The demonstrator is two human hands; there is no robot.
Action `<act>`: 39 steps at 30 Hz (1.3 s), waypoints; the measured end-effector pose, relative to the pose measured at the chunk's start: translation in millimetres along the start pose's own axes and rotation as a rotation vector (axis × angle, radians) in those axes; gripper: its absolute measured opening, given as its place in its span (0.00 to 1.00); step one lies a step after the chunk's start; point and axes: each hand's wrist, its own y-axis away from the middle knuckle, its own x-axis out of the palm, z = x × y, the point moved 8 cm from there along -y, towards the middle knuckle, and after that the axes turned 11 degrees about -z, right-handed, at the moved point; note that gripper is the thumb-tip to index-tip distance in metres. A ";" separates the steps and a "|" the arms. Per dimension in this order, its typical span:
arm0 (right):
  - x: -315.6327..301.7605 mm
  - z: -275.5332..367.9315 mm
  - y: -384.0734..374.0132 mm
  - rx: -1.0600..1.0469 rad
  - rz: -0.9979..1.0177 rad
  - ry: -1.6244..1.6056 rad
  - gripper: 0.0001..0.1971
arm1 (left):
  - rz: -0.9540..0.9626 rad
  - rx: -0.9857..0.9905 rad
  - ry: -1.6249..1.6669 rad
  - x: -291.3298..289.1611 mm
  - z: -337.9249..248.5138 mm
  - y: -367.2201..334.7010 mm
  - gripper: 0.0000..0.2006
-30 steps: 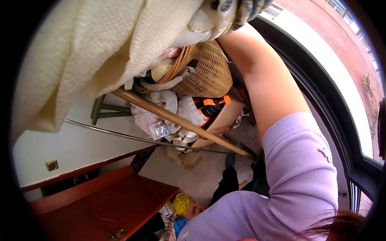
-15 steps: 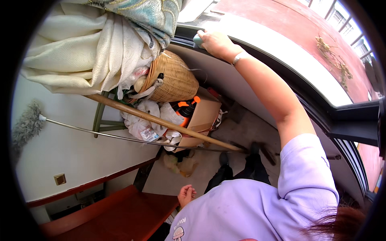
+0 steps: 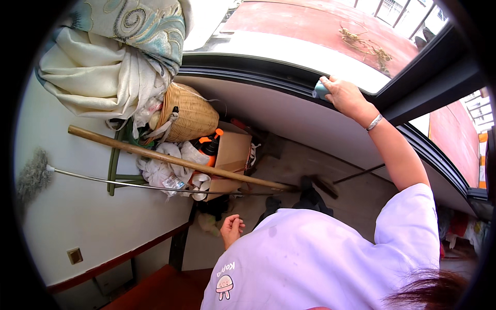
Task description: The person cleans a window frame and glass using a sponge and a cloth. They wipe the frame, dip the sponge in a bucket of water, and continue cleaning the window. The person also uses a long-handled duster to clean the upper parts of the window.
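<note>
With my right hand (image 3: 345, 96) I grip a small pale teal cloth (image 3: 321, 90), its folds partly hidden by my fingers. The cloth presses on the black window frame (image 3: 268, 72), along its lower sill track. My right arm reaches out far, with a silver bracelet at the wrist. Low in front of my body, my left hand (image 3: 232, 231) hangs with its fingers curled in. Nothing shows in it, and it touches nothing I can see.
At left stand a bundled cream curtain (image 3: 103, 77), a wicker basket (image 3: 191, 113) and a cardboard box (image 3: 230, 155). A wooden pole (image 3: 170, 157) and a grey duster (image 3: 33, 175) lean across. A broom (image 3: 324, 187) lies near my feet. A window upright (image 3: 418, 77) rises at right.
My right hand has slid the cloth rightward along the sill, up to near the window upright. My body and the view have shifted right; my left hand stays low with fingers curled.
</note>
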 end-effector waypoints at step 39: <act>-51.6 13.4 68.7 0.058 -0.147 0.386 0.08 | 0.093 0.078 0.022 -3.9 -3.7 -28.6 0.08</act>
